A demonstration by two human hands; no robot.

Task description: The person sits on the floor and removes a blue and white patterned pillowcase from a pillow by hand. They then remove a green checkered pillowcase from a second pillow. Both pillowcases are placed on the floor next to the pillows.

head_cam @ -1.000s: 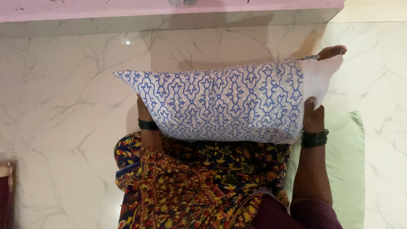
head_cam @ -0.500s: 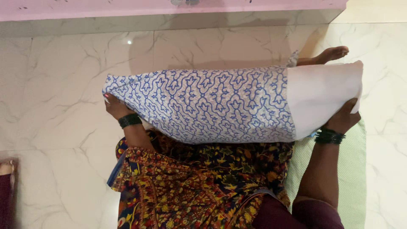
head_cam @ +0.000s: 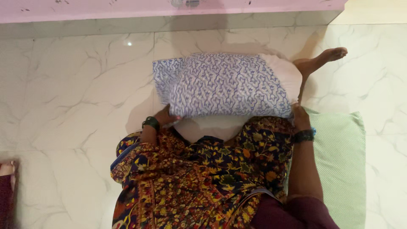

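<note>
A white marble floor (head_cam: 72, 85) with grey veining fills most of the view, and a pink ledge (head_cam: 127, 9) runs along its far edge. In the near middle a person sits on the floor, their lap covered by a dark patterned garment (head_cam: 199, 178) with red, yellow and blue flowers. Just right of the lap a green checked pillow (head_cam: 343, 157) lies flat on the floor, partly under the person's right arm. Above the lap, in the middle of the scene, is a white pillow (head_cam: 284, 72) mostly inside a blue-and-white patterned pillowcase (head_cam: 229, 85); only its right end and a strip of its near underside show bare white, and the loose left end of the case hangs in folds. The pillow is held up off the floor, its near edge over the garment. A bare foot (head_cam: 326, 57) sticks out on the floor just past the pillow's far right corner. The left hand (head_cam: 167, 118) is curled against the near left edge of the pillowcase, fingers tucked under the cloth, a dark bangle (head_cam: 151, 123) on the wrist. The right hand (head_cam: 300, 116) grips the near right corner of the case, fingers closed on the fabric, with a dark bangle stack (head_cam: 304, 135) on that wrist.
</note>
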